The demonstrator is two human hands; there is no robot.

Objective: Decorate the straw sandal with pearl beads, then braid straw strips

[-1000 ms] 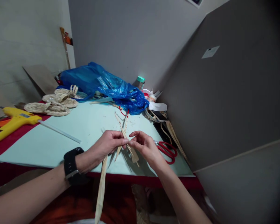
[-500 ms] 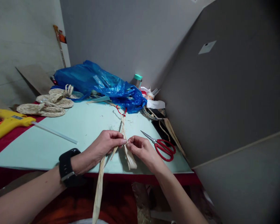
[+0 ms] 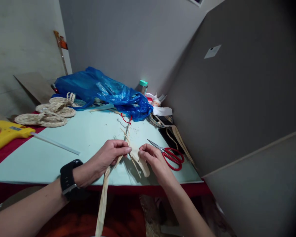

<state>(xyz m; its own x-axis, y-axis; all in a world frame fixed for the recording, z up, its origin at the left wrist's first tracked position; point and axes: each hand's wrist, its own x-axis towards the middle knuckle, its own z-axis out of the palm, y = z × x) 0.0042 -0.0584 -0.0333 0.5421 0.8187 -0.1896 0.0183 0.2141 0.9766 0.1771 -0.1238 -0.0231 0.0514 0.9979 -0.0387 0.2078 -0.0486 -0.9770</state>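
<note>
My left hand, with a black watch on the wrist, pinches pale dried husk-like strips between thumb and fingers above the table's front part. From under it one long strip hangs past the table edge. A thin plaited length runs away from these fingers to a red string at the far end. My right hand is closed on the side of a wide flattened husk strip, whose folded loop droops between the hands. Red-handled scissors lie just right of my right hand.
A yellow glue gun with a long glue stick lies left. Behind it are woven straw pieces. A blue plastic bag, a green-lidded bottle and a phone are at the back. A grey panel stands right.
My right hand has moved slightly right, away from my left. The husk strip between them has spread wider. My left hand keeps its pinch, and the view has shifted a little.
</note>
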